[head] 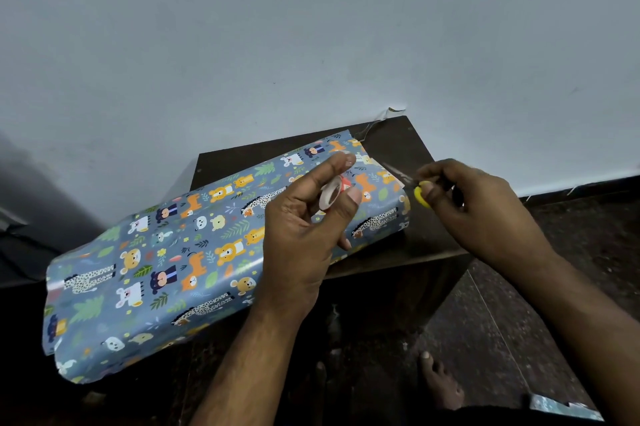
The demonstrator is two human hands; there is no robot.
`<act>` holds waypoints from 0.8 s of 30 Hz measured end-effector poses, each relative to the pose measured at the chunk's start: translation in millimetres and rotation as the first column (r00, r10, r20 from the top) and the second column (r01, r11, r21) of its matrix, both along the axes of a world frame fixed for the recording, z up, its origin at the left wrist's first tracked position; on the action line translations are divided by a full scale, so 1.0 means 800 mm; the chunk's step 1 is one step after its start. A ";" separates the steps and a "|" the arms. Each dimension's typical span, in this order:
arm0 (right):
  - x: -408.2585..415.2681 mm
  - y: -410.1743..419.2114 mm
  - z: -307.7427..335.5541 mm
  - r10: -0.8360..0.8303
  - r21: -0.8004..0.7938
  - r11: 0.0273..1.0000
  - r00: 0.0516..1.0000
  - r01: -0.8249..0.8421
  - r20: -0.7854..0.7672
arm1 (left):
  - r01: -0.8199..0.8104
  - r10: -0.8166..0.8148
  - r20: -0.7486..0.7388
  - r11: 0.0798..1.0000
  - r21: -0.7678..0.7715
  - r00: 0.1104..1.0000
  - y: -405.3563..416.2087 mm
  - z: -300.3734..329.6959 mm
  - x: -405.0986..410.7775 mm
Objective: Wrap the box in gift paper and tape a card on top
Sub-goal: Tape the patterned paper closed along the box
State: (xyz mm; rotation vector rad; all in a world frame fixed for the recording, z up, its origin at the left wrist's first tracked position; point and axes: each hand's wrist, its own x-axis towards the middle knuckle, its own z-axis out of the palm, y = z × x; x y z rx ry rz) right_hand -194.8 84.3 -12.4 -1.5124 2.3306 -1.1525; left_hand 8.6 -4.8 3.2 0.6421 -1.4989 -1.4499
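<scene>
A long box wrapped in blue animal-print gift paper (166,262) lies across a small dark wooden table (398,138), its near end sticking out past the table's left edge. My left hand (304,228) hovers over the box's far half and holds a small roll of tape (332,191) between thumb and fingers. To the right of the box's far end, my right hand (474,207) grips yellow-handled scissors (415,188), blades pointing left toward the tape. No card is in view.
A pale wall (311,27) rises right behind the table. The dark speckled floor (519,321) lies to the right, with a bare foot (441,380) below the table. A scrap of gift paper (561,406) lies at the bottom right.
</scene>
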 end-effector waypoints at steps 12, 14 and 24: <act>0.025 -0.012 -0.010 0.036 0.483 0.869 0.961 0.106 -0.275 | 0.007 -0.005 0.059 0.999 -0.046 0.998 0.000 -0.002 -0.002; 0.032 -0.014 -0.007 0.065 0.530 0.841 0.952 0.108 -0.299 | 0.011 -0.007 0.066 0.999 -0.050 0.998 0.000 -0.004 -0.003; 0.050 -0.019 0.015 -0.107 -0.210 0.975 0.981 0.072 -0.159 | 0.037 -0.029 0.099 0.996 -0.081 0.995 -0.002 -0.007 -0.002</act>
